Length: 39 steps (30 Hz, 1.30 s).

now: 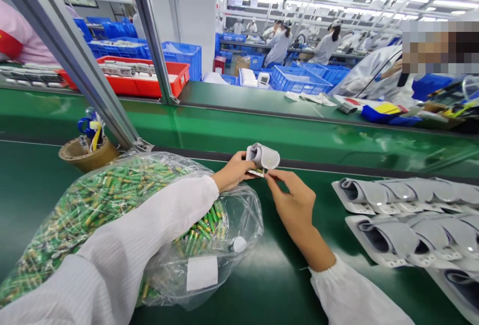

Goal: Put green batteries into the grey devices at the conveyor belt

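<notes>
Both my hands are at the far edge of the green conveyor belt (299,285). My left hand (234,172) grips a grey fabric wrist cuff (262,157) from the left, with a small printed tag (256,172) showing under it. My right hand (294,200) pinches the cuff's lower edge beside that tag. Under my left forearm lies a clear plastic bag (239,225) packed with green and gold batteries (112,205). Several similar grey cuffs (404,215) lie in rows on white trays to my right.
A second green belt (262,125) runs beyond mine, behind a metal upright (112,85). A brown pot (88,154) holds blue-handled tools. Farther off stand a red tray, blue crates, and several co-workers in white.
</notes>
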Motion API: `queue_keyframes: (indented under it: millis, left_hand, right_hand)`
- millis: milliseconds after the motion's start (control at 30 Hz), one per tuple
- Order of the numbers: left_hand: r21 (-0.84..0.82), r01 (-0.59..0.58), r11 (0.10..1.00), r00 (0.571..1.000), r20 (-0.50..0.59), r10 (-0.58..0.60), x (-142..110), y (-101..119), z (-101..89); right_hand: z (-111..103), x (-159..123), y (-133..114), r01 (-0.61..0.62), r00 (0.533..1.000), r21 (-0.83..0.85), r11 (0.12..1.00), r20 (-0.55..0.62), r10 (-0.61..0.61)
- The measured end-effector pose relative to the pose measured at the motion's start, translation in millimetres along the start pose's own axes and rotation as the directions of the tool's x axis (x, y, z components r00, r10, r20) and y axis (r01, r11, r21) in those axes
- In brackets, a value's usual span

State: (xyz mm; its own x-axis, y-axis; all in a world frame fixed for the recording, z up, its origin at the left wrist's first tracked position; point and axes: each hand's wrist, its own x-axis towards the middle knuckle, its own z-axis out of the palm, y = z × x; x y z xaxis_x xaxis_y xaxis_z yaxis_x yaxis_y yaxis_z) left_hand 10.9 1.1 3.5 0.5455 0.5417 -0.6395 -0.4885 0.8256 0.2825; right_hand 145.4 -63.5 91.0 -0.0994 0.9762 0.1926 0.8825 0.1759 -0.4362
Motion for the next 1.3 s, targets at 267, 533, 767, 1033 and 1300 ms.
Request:
queue_keyframes:
  millis: [267,533,767,1033,1300]
  left_hand:
    - [-0.104,0.079,0.991,0.981,0.184,-0.059,-9,1,-1.6]
    - [-0.123,0.086,0.989,0.964,0.26,-0.051,-11,-1,-0.2]
    - [-0.124,0.066,0.99,0.979,0.2,-0.04,-7,-3,-1.2]
    - [-0.02,0.005,1.0,0.991,0.135,-0.002,-1,-5,4.5]
    - [0.546,-0.619,0.565,0.785,0.444,0.432,-4,-18,-10.4]
  right_hand:
    - [6,1,-1,0.291,0.957,-0.149,0.945,0.027,-0.29]
    - [6,2,1,0.354,0.935,-0.239,0.904,0.067,-0.348]
    - [9,-2,0,0.216,0.976,-0.155,0.964,0.047,-0.212]
    - [10,-4,6,-0.577,0.808,0.317,0.753,0.083,0.584]
    - [12,14,2,-0.742,0.463,0.667,0.065,0.441,0.769]
